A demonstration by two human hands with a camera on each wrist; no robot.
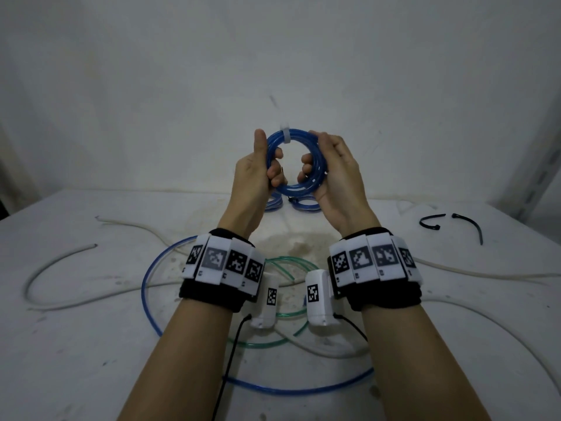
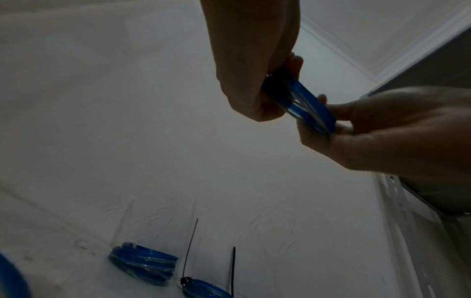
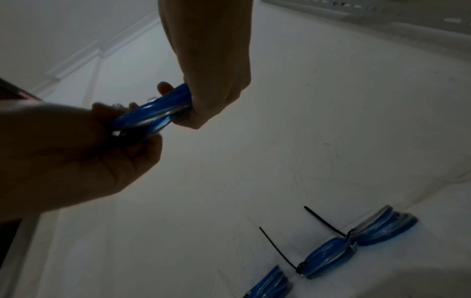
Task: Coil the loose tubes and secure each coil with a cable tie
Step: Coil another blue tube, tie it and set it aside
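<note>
A coil of blue tube (image 1: 299, 187) is held up above the table, with a white cable tie (image 1: 284, 136) wrapped round its top. My left hand (image 1: 256, 171) grips the coil's left side, thumb up along the outside and fingers curled through the ring. My right hand (image 1: 332, 174) grips the right side the same way. In the left wrist view the coil (image 2: 312, 106) runs edge-on between both hands; the right wrist view shows this coil (image 3: 153, 113) likewise. A loose blue tube (image 1: 151, 287), a green tube (image 1: 270, 343) and a white tube (image 1: 57, 262) lie on the table.
Tied blue coils (image 1: 306, 205) (image 2: 145, 264) (image 3: 328, 256) with black tie tails lie at the back near the wall. Two black cable ties (image 1: 431, 222) (image 1: 473, 229) lie at the right. Another white tube (image 1: 485, 273) runs off to the right. A metal rack upright (image 1: 543, 165) stands at the far right.
</note>
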